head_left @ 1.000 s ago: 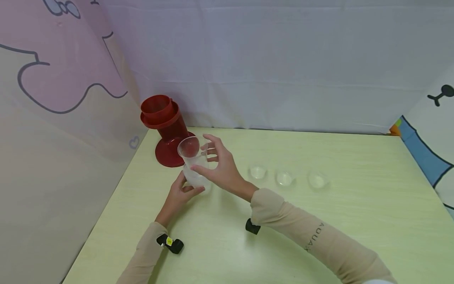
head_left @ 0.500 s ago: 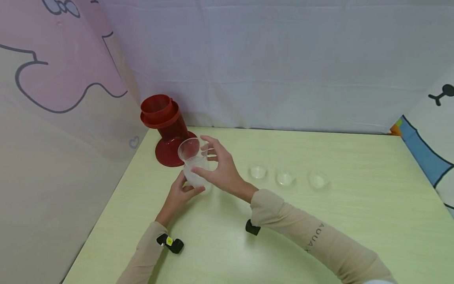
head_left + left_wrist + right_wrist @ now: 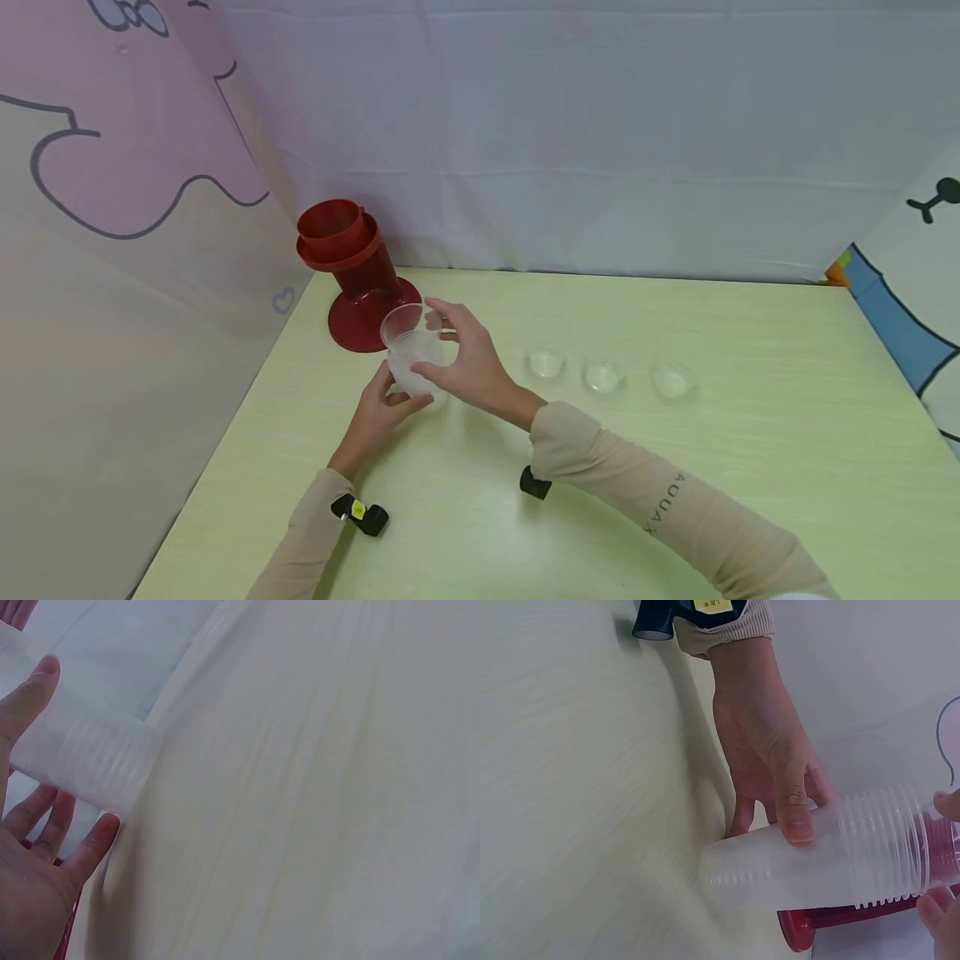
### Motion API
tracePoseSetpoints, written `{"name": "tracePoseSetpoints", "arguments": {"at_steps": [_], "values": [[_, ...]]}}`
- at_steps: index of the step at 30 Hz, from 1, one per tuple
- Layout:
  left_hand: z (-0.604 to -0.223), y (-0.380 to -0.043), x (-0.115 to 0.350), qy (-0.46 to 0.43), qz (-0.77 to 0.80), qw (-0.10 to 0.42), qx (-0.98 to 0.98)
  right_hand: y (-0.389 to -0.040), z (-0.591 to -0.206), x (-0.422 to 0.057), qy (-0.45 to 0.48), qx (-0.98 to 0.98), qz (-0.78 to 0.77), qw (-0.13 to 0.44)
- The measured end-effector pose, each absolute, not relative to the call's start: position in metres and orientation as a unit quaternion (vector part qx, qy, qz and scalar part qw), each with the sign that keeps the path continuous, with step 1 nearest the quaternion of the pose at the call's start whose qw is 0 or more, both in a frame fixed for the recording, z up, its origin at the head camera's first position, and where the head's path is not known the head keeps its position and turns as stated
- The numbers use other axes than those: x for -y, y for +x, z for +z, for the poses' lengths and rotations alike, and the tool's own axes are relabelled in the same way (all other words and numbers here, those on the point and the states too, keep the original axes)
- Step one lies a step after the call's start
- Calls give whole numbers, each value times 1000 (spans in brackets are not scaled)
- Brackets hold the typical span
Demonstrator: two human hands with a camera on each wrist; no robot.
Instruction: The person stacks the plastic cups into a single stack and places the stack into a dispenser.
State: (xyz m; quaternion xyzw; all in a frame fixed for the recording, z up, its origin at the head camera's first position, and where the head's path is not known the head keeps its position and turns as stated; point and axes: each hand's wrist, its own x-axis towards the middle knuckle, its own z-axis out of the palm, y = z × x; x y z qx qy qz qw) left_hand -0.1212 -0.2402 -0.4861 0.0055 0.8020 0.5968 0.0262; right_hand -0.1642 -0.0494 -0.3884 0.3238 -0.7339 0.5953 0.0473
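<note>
A stack of clear plastic cups [image 3: 408,379] is in my left hand [image 3: 378,412], which grips it low down between thumb and fingers. In the right wrist view the stacked cups [image 3: 810,862] show several close-set rims, and the left hand's thumb lies along their side. At the top, my right hand [image 3: 471,358] holds the uppermost clear plastic cup [image 3: 401,323] from its right side, thumb and fingers on either side of it. That cup's lower part sits inside the stack. The left wrist view shows the left hand [image 3: 37,877] around the ribbed cup bottoms.
A red plastic stand [image 3: 367,283] with a wide round base and an open cup-like top stands behind the hands at the back left. Three clear cups, a left one [image 3: 545,362], a middle one [image 3: 602,377] and a right one [image 3: 672,381], stand in a row on the table [image 3: 712,483].
My right hand and the uppermost cup have come down a little, deeper into the stack. The left hand keeps its place, and the three cups on the table have not moved.
</note>
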Motion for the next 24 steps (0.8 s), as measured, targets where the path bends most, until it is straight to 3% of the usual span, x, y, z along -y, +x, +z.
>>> {"name": "tracePoseSetpoints", "arguments": {"at_steps": [10,24], "values": [[-456,-111,230,4,593,40,-804,-162,-391,49,324,745,582,38],[-454,-110,229,0,591,43,-806,-160,-393,48,330,755,565,40]]}}
